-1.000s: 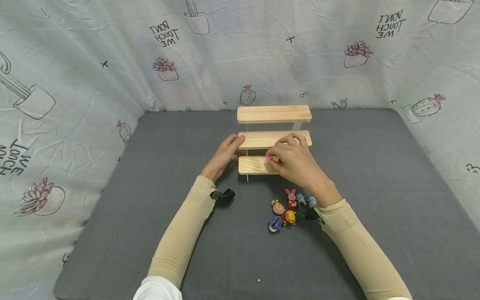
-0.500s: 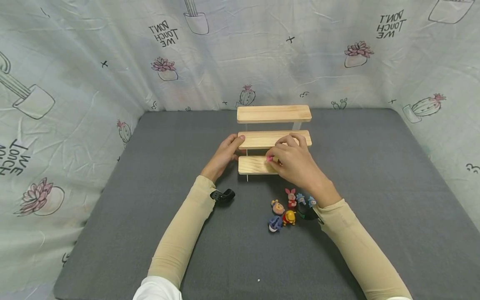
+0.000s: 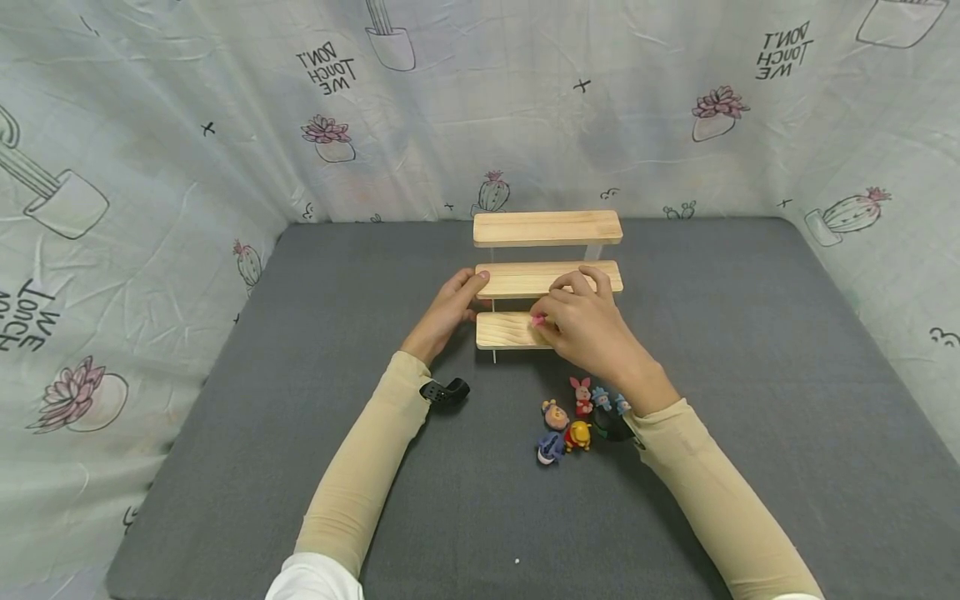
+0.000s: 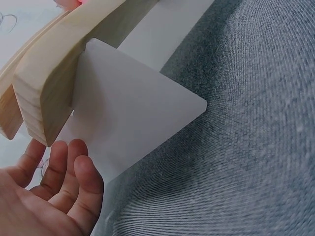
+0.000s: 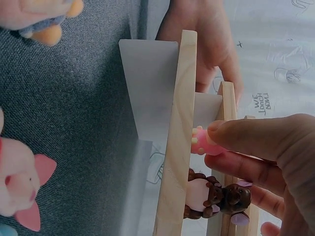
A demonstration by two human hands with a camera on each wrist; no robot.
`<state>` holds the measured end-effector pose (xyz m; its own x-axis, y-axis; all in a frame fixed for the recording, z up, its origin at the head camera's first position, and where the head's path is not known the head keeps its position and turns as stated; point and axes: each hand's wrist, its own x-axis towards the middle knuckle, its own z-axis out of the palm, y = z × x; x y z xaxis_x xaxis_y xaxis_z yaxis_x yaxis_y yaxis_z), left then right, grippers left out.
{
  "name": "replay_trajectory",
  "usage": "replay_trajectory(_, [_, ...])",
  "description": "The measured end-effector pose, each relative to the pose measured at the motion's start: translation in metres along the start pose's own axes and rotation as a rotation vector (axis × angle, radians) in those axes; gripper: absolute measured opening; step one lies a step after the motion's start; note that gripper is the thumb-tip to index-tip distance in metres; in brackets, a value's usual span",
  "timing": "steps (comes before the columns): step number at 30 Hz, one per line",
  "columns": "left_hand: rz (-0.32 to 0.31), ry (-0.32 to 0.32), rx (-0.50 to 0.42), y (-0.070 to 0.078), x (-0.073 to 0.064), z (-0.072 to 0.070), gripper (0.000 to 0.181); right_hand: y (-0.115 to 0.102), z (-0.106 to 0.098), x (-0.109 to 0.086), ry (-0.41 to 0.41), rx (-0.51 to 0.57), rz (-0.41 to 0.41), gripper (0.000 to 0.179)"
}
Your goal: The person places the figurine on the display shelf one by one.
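A three-tier wooden display shelf (image 3: 549, 227) with translucent side supports stands toward the back of the table. My left hand (image 3: 448, 310) holds the left end of its middle tier, thumb on top and fingers below. In the right wrist view, my right hand (image 5: 275, 157) pinches a small pink figurine (image 5: 204, 141) between thumb and index finger. That figurine's feet are at the bottom tier (image 5: 178, 123). A brown figurine (image 5: 216, 196) with purple ears stands beside it on the same tier; in the head view my right hand hides it.
Several figurines sit on the grey table before the shelf: a pink pig (image 3: 582, 397), a yellow bear (image 3: 578, 436), a blue donkey (image 3: 551, 448), a peach figure (image 3: 555, 415) and a small blue figure (image 3: 602, 398). A cloth backdrop (image 3: 420, 150) surrounds the table.
My right hand has shifted very slightly left with the pink figurine, and the brown figurine beneath it has gone out of sight in the head view. The left hand stays on the shelf.
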<state>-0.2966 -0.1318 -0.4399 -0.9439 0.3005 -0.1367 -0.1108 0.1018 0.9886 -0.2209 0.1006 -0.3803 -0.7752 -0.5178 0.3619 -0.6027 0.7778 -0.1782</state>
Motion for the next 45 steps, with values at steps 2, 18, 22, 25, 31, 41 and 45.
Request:
replay_trajectory(2, [0.000, 0.001, 0.004, 0.000, 0.000, 0.000, 0.052, 0.000, 0.000, 0.000, -0.002, -0.006, 0.002, 0.005])
replay_trajectory(18, [-0.005, 0.013, 0.017, 0.002, 0.002, 0.003, 0.053, 0.003, -0.002, 0.000, -0.001, -0.018, 0.002, 0.006])
replay_trajectory(22, [-0.006, 0.011, 0.018, 0.003, 0.002, 0.003, 0.053, 0.002, -0.001, 0.001, 0.004, -0.022, 0.000, 0.006])
replay_trajectory(25, [-0.009, 0.013, 0.024, 0.003, 0.002, 0.003, 0.053, 0.001, -0.002, 0.001, -0.001, -0.025, 0.004, 0.006])
replay_trajectory(31, [-0.015, 0.017, 0.029, 0.002, 0.002, 0.002, 0.053, -0.001, -0.003, 0.000, -0.006, -0.019, 0.009, 0.008])
replay_trajectory(41, [-0.012, 0.012, 0.026, 0.001, 0.000, 0.002, 0.051, -0.005, -0.016, -0.003, 0.019, 0.004, 0.005, 0.015])
replay_trajectory(45, [-0.008, 0.016, 0.029, 0.001, -0.001, 0.002, 0.049, -0.006, -0.026, -0.005, 0.042, 0.005, 0.014, 0.020])
